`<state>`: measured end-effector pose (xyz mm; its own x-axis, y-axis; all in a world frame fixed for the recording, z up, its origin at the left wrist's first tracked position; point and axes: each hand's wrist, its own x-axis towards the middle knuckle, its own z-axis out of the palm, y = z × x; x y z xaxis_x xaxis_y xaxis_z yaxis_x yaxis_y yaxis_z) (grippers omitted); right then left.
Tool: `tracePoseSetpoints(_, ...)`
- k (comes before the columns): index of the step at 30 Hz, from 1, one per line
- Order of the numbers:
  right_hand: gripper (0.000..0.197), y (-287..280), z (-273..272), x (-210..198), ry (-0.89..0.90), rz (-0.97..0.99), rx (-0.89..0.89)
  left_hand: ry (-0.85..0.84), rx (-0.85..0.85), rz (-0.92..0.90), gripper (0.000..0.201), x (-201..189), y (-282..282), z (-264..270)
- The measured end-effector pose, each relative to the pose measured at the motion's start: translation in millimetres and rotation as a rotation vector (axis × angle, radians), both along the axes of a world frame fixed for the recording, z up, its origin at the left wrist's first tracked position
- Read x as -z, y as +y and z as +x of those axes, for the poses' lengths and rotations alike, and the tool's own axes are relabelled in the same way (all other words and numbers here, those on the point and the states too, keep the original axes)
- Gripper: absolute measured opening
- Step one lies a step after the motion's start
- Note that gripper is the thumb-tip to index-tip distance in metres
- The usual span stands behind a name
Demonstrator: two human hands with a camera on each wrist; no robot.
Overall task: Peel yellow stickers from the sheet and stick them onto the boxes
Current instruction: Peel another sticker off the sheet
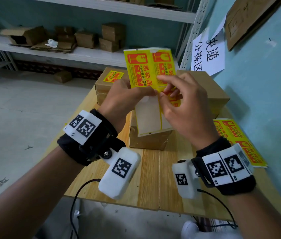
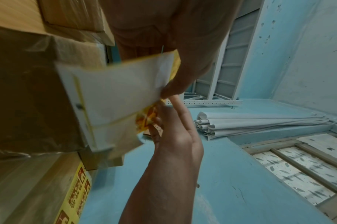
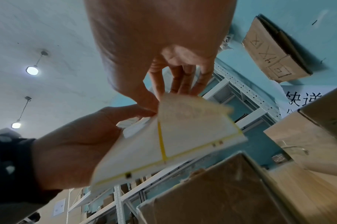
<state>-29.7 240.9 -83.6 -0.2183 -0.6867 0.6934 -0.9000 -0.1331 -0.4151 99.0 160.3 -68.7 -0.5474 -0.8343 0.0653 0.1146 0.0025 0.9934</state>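
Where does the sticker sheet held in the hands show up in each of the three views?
Head: sticker sheet upright at centre, above the table, left hand and right hand pinching it.
Left wrist: its white bare backing left of centre.
Right wrist: backing at centre, below the fingers.
Shared landmark: the taped cardboard box beneath the sheet.

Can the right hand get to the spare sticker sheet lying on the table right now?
Probably not at once: the right hand pinches a sticker on the held sheet. The spare sheet lies uncovered beside that wrist, so its path looks free.
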Motion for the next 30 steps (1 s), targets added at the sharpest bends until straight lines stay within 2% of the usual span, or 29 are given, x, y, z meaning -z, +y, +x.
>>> tracePoseSetpoints(3, 0.040, 0.3, 1.5, 0.3, 0.061, 0.006, 0.058, 0.024, 0.042, 0.033, 0.027, -1.8, 2.8, 0.7)
tracePoseSetpoints(8, 0.039, 0.5, 0.2, -1.1, 0.010, -0.002, -0.016, 0.060, 0.094, 0.108, 0.019, -3.2, 4.2, 2.1)
tracePoseSetpoints(14, 0.027, -1.2, -1.5, 0.5, -0.068, -0.105, -0.029, 0.069, 0.074, 0.122, 0.016, -2.5, 3.1, 1.1)
tracePoseSetpoints(18, 0.016, -1.0, -4.8, 2.5, -0.032, -0.146, 0.026, 0.079, 0.074, 0.135, 0.013, -2.3, 3.3, 0.5)
tracePoseSetpoints(20, 0.014, -1.0, -5.5, 3.4, 0.006, -0.145, 0.074, 0.093, 0.082, 0.148, 0.015, -1.8, 3.7, 0.4)
tracePoseSetpoints(24, 0.008, -0.5, -3.8, 2.2, -0.034, -0.130, 0.044, 0.132, 0.080, 0.207, 0.024, -0.8, 2.6, -0.1)
tracePoseSetpoints(30, 0.006, 0.3, -2.5, 1.0, -0.039, -0.117, 0.022, 0.142, 0.108, 0.268, 0.017, -1.7, 3.2, 1.5)
